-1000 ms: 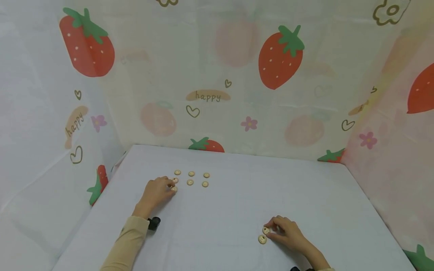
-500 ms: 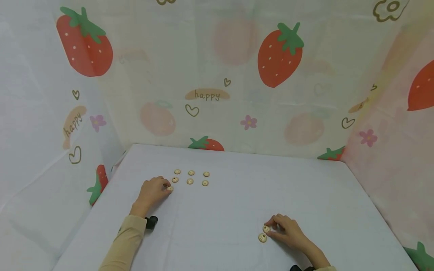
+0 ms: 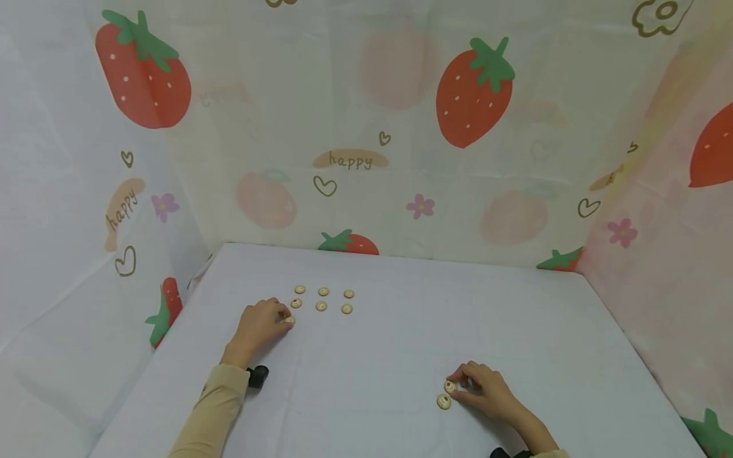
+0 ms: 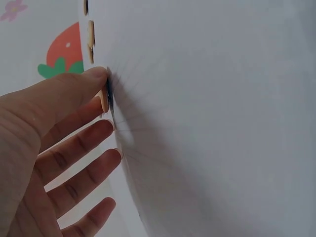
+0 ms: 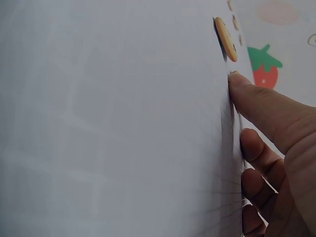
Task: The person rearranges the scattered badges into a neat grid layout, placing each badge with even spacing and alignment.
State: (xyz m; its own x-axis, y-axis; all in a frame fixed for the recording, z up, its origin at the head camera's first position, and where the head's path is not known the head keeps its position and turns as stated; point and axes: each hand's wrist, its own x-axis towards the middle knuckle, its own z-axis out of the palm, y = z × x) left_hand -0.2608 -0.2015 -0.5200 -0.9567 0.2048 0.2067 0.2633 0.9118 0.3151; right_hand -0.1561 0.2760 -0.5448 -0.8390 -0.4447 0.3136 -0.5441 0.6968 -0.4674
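At the left of the table, my left hand (image 3: 261, 327) pinches a small round tan disc (image 4: 104, 100) between thumb and forefinger, at the tabletop. Its other fingers spread out loosely in the left wrist view. Just beyond it lies a disc with a dark mark (image 3: 296, 303). Nearer the front right, my right hand (image 3: 485, 393) has thumb and forefinger on opposite edges of another disc (image 3: 450, 387), which the thumb hides in the right wrist view. Close by, almost touching it, lies one more marked disc (image 3: 443, 401). The printing on the discs is too small to read.
Several matching discs stand in rows beyond the left hand, among them a back right disc (image 3: 349, 294) and a front right disc (image 3: 347, 309). A white cloth covers the table (image 3: 366, 375). Strawberry-printed curtains (image 3: 343, 203) enclose its back and sides.
My left hand has shifted its disc slightly left, then a touch back to the right, uncovering the marked disc beyond. My right hand has stayed nearly still on its disc.
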